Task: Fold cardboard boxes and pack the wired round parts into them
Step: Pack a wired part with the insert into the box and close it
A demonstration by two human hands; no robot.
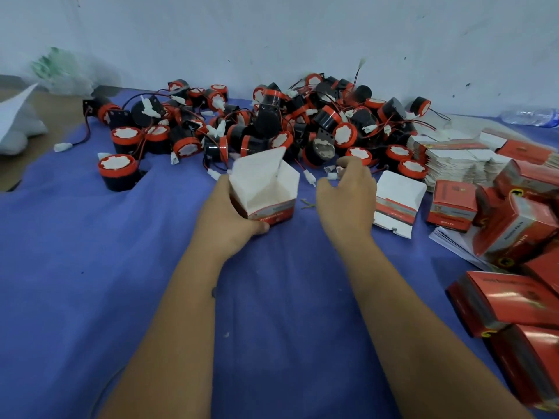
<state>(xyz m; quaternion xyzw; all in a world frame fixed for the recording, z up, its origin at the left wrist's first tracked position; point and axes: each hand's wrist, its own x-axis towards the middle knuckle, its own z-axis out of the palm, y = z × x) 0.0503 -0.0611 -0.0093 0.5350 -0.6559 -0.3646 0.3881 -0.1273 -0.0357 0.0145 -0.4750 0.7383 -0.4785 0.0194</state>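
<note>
Both forearms reached out over the blue cloth from the bottom edge. Left hand gripped an open box standing upright on the cloth, fingers behind it, thumb curled along its lower front edge; top flaps stood up, white inside showing (looked empty). Right hand hovered just right of the box, fingers loosely spread and half-curled, holding nothing, fingertips near the white connectors at the front of the pile. Pile of round parts, black with red rims and red-black wires, lay across the cloth against the wall. One flat box lay just right of the right hand. Stack of flat boxes sat farther right, with folded red boxes heaped at the right edge. Water bottle lay far right by the wall; plastic bag sat far left.
</note>
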